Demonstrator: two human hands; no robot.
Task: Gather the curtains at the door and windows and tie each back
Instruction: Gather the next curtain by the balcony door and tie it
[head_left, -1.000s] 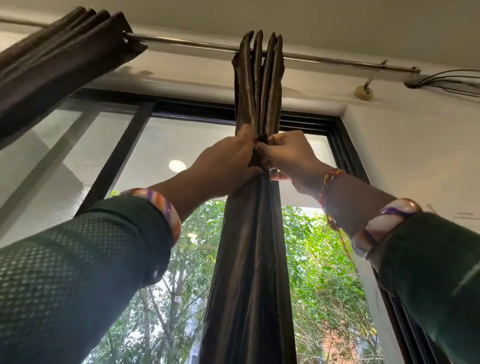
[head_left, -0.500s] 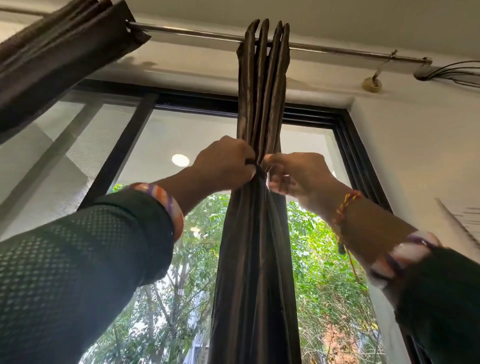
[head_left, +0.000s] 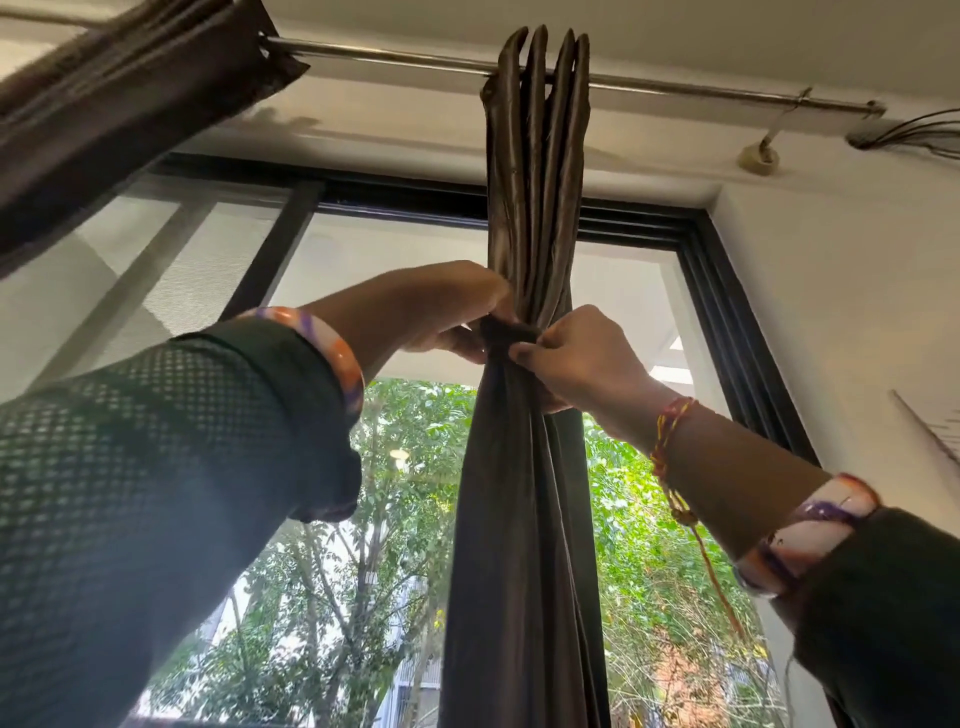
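Curtain (head_left: 524, 519), bunched and hanging from the rod (head_left: 395, 54), is being cinched by a dark tie band (head_left: 506, 332) below the rod. The band is being pinched by the left hand (head_left: 457, 312) and right hand (head_left: 582, 358), one on each side.

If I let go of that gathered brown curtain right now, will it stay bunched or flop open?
The gathered curtain looks soft and floppy: it hangs in long limp folds below the dark band. Its sheen near the rod suggests smooth, perhaps slippery cloth, so it may slide loose. The left hand and right hand both pinch at the band, so it probably isn't secured yet.
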